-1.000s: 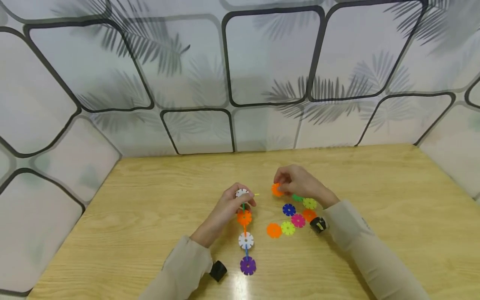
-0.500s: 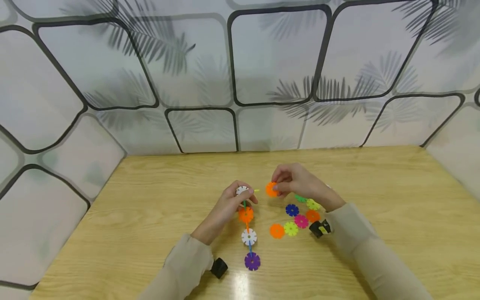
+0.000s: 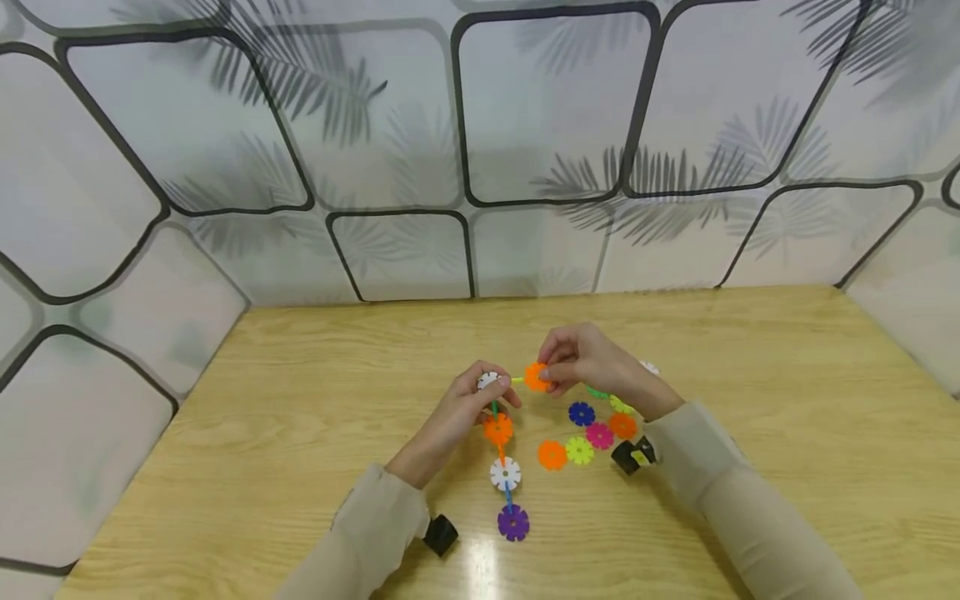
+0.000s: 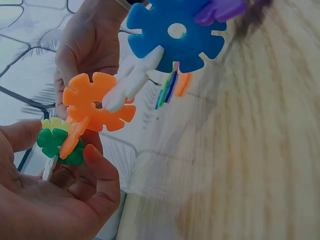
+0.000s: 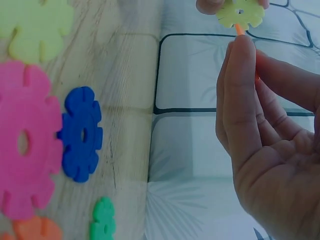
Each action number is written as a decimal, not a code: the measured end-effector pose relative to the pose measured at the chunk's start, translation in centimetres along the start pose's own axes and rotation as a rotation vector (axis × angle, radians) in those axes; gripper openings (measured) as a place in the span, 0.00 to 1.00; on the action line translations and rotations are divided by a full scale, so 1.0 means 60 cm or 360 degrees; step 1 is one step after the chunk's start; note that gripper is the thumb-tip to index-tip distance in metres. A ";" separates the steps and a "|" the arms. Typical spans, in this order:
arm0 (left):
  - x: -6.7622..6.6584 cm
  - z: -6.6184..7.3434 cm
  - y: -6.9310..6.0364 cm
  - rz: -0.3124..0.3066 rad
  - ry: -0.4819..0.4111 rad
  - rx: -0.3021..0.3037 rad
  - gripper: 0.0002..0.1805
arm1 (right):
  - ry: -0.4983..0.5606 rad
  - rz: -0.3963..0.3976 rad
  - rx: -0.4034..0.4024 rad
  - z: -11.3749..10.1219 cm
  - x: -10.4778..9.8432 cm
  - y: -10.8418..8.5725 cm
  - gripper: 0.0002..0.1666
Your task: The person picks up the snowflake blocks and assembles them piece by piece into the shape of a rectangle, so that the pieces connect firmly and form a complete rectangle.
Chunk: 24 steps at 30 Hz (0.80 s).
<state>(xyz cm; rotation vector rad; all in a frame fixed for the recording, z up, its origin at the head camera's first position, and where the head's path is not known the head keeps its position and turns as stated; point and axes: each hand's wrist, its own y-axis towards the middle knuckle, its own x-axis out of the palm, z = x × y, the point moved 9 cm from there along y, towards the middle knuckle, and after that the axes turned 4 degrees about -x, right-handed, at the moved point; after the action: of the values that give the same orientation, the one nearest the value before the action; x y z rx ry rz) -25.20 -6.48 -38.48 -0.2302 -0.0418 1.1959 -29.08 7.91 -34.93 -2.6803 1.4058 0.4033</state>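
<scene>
My left hand (image 3: 459, 407) pinches a white notched disc (image 3: 488, 381) at the top of a linked chain. Below it in the head view hang an orange disc (image 3: 498, 429), a white disc (image 3: 506, 473) and a purple disc (image 3: 513, 522); the left wrist view shows green (image 4: 51, 142) and blue (image 4: 172, 37) discs in the chain too. Between finger and thumb my right hand (image 3: 592, 367) holds another orange disc (image 3: 536, 377). Its edge meets the yellow disc (image 5: 240, 13) that sticks out from the white one; how deep it sits I cannot tell.
Loose discs lie on the wooden table (image 3: 337, 358) below my right hand: blue (image 3: 581, 413), pink (image 3: 599, 435), yellow (image 3: 580, 450), orange (image 3: 552, 455) and several more. A white one (image 3: 649, 367) is partly behind the right wrist. A patterned backdrop (image 3: 540, 250) borders the table.
My right hand has moved left with the orange disc, closing the gap to the yellow disc. The left hand still holds the chain, which has shifted slightly right in the head view.
</scene>
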 end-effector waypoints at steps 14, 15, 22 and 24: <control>-0.006 0.000 -0.001 0.0016 -0.0038 -0.0001 0.13 | 0.0046 -0.0001 -0.0021 -0.001 0.008 0.005 0.03; -0.009 0.002 -0.003 0.0035 -0.0026 0.0007 0.13 | 0.0044 -0.0006 -0.0028 -0.002 0.010 0.007 0.03; -0.015 0.009 0.000 0.0050 0.0035 0.0041 0.11 | 0.0054 -0.0017 -0.0020 -0.004 0.013 0.011 0.04; -0.009 0.010 0.003 0.0019 0.0041 0.0049 0.11 | 0.0040 0.0003 -0.0016 -0.006 0.007 0.007 0.03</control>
<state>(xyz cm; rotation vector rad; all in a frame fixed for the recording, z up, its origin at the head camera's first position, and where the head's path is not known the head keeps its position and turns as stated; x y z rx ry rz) -25.66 -6.79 -37.88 -0.2194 0.0005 1.2043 -29.16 7.25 -34.69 -2.7013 1.4172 0.3796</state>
